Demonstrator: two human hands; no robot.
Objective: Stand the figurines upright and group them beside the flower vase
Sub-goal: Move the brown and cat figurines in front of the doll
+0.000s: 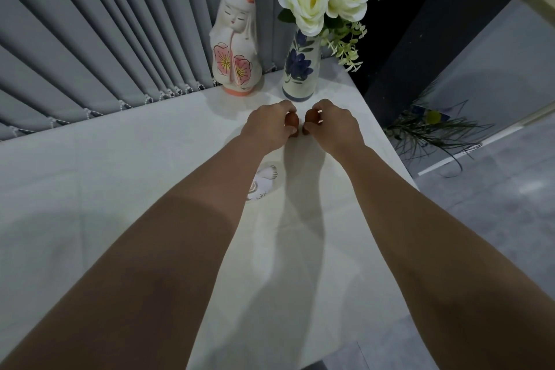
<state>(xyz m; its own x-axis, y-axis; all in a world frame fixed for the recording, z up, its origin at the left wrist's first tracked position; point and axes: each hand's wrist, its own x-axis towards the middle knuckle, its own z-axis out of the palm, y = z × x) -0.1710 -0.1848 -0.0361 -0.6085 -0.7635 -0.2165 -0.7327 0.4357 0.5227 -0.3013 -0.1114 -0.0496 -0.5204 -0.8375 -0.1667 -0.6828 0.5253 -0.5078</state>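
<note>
Setting two small brown figurines, left hand (pixel 268 126) fingers gripping one (pixel 292 120), right hand (pixel 333 125) the other (pixel 311 116), before the flower vase (pixel 300 69); next, release them upright.

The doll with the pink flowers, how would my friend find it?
Look at the far edge of the white table, by the grey blinds. Left of the flower vase stands the doll. It is tall, white, eyes closed, with pink blossoms on its robe.
</note>
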